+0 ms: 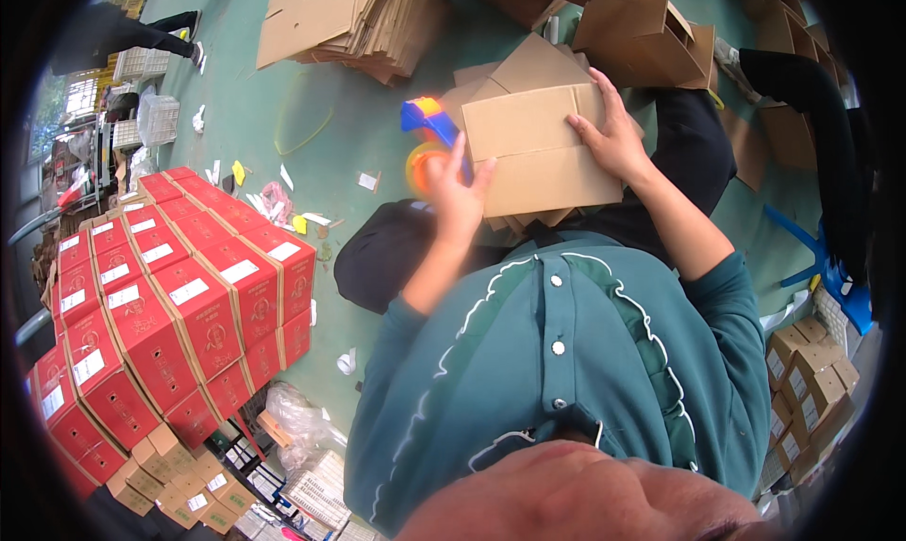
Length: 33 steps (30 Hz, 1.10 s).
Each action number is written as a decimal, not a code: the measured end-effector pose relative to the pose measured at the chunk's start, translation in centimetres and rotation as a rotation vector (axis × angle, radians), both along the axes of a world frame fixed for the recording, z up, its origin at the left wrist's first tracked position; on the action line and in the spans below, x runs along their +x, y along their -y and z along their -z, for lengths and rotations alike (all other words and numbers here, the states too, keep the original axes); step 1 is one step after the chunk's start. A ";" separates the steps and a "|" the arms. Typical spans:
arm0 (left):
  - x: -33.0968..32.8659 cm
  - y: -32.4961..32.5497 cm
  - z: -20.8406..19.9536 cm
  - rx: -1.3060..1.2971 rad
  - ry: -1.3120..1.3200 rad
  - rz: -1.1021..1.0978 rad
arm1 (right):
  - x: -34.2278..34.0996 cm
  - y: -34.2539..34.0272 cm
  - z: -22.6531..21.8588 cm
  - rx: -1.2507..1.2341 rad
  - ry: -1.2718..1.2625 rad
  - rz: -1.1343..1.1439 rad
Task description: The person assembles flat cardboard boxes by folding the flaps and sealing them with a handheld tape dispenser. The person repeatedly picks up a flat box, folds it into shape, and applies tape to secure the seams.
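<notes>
Our right hand (613,137) grips a brown, four-sided cardboard box (540,175) between our hands. Our left hand (456,194) holds a blue-and-orange plastic tape tool (435,124) by the box's left edge. Stacked red boxes (193,300) sit well left of the box.

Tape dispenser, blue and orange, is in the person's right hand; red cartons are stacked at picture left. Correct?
Wrong hand: the head view shows the blue and orange tape dispenser in the left hand; the right hand is on the cardboard box. Red cartons are stacked at picture left, as you say.
</notes>
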<state>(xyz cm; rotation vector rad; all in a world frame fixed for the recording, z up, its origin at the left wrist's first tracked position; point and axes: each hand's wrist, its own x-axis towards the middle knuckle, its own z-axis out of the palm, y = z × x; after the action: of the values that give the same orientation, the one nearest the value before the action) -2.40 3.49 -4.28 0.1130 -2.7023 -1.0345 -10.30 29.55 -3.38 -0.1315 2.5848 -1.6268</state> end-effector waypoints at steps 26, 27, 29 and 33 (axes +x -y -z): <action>-1.1 1.8 -9.6 0.316 0.125 0.262 | -1.4 5.6 -1.0 0.123 -0.114 -0.341; -0.6 2.6 -9.1 0.381 0.178 0.197 | -1.3 5.7 -0.8 0.105 -0.122 -0.337; -0.3 2.1 -9.2 0.375 0.156 0.210 | -1.6 5.5 0.2 -0.073 -0.154 -0.233; 0.1 3.0 -8.5 0.418 0.103 0.209 | -1.1 3.8 -1.9 -0.410 -0.029 -0.051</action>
<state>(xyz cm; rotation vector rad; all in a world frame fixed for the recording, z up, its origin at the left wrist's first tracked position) -2.29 0.50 4.22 -0.0453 -2.5842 -1.6892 -11.43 25.77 -1.50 -0.2448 2.2084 -2.1235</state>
